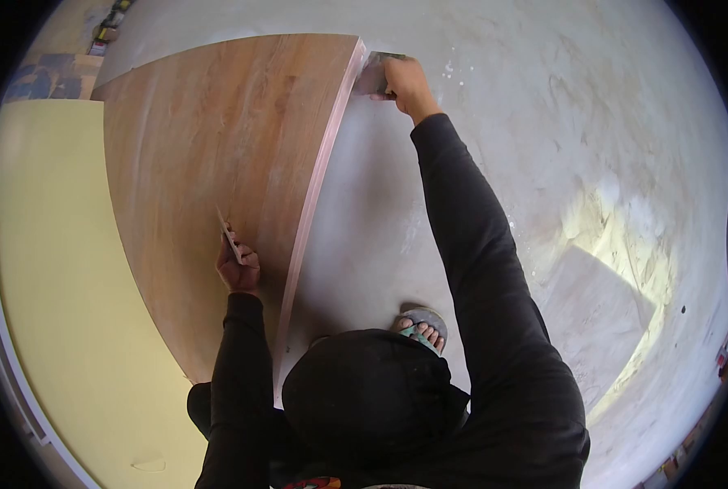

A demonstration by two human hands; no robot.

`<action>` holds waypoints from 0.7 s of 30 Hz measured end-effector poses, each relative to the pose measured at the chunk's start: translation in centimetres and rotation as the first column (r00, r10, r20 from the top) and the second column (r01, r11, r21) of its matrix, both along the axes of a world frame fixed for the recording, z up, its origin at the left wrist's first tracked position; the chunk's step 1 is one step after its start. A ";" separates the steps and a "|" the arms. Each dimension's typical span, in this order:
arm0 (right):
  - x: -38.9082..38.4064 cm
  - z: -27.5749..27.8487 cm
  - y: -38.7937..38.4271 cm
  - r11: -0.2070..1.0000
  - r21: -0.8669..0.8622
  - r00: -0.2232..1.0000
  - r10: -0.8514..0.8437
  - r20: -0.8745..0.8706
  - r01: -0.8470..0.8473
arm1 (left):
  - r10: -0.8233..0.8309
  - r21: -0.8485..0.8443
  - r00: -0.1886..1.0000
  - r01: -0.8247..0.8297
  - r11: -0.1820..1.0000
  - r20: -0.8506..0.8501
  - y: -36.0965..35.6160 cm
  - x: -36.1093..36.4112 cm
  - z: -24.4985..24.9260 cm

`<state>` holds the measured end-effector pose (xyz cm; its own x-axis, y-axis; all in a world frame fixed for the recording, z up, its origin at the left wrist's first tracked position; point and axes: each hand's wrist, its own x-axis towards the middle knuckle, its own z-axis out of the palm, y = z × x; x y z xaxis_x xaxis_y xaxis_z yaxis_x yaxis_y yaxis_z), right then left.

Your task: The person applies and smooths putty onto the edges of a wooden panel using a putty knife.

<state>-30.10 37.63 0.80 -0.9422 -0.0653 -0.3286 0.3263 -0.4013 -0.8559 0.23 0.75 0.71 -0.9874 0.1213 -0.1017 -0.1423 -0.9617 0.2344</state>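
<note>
My right hand [405,81] grips a scraper [375,77] at the far end of the wooden panel [217,155]. My left hand [238,267] pinches a thin blade [228,231] against its face. The edge strip [315,187] looks fully laid, so I'd judge only trimming is left.

Board [217,163] sits between a sheet [46,285] at left and a foot [419,326] at right
</note>
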 end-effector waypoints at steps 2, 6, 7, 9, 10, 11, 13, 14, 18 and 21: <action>-0.8 0.5 -0.3 0.998 0.053 0.999 0.029 0.037 -0.031 | -0.030 0.025 1.000 0.030 0.999 -0.009 -0.3 -0.1 0.0; -1.8 2.2 -0.1 0.991 0.109 0.992 0.062 0.105 -0.073 | -0.078 0.089 0.997 0.080 0.993 -0.027 -0.6 0.0 -0.3; -2.0 2.4 -0.1 0.987 0.121 0.990 0.088 0.110 -0.101 | -0.078 0.101 0.997 0.080 0.992 -0.029 -0.6 0.0 -0.3; -2.5 2.5 -0.3 0.982 0.135 0.987 0.113 0.118 -0.129 | -0.085 0.112 0.996 0.088 0.990 -0.031 -0.7 -0.2 -0.4; -2.8 2.5 -0.6 0.982 0.149 0.985 0.099 0.138 -0.119 | -0.091 0.122 0.995 0.095 0.988 -0.034 -0.8 -0.3 -0.5; -3.0 2.4 -0.8 0.980 0.164 0.984 0.084 0.158 -0.110 | -0.091 0.124 0.995 0.095 0.988 -0.033 -0.9 -0.2 -0.5; -2.9 3.1 -0.8 0.981 0.158 0.985 0.092 0.149 -0.115 | -0.086 0.135 0.996 0.088 0.987 -0.021 -0.8 -0.1 -0.5; -2.9 3.4 -0.8 0.981 0.152 0.985 0.098 0.140 -0.119 | -0.085 0.137 0.996 0.087 0.987 -0.021 -0.8 -0.2 -0.5; -3.5 3.4 -1.8 0.971 0.221 0.994 0.075 0.085 -0.092 | -0.094 0.135 0.995 0.097 0.986 -0.031 -0.7 -0.3 -0.5; -3.7 3.6 -2.9 0.939 0.340 0.998 0.036 0.046 -0.050 | -0.087 0.133 0.996 0.090 0.987 -0.023 -0.7 -0.3 -0.4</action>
